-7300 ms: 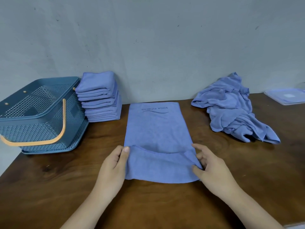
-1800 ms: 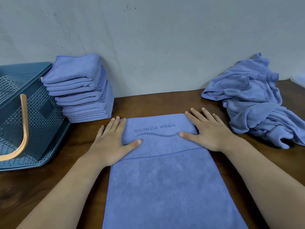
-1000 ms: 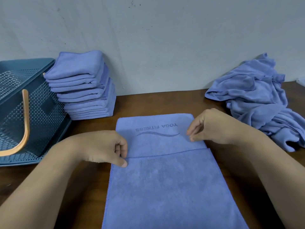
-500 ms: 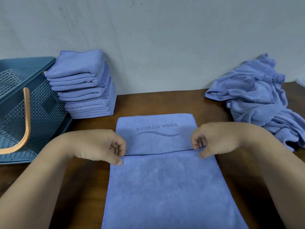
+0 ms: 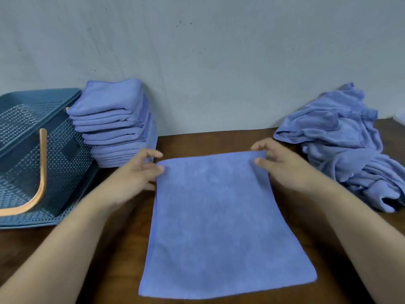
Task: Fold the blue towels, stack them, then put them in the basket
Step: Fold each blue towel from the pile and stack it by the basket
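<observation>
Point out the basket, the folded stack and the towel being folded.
basket [image 5: 70, 172], head view, perforated side wall.
folded stack [image 5: 111, 99], head view, top towel.
towel [image 5: 214, 216], head view, middle of its flat surface.

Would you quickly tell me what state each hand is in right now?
Left hand: pinches the far left corner of the flat towel.
Right hand: pinches the far right corner of the same towel.

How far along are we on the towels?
Done: a stack of folded blue towels stands beside the teal perforated plastic basket, not in it. In hand: left hand and right hand pinch the far corners of the flat blue towel. Left: the crumpled heap of blue towels, then loading the basket.
</observation>
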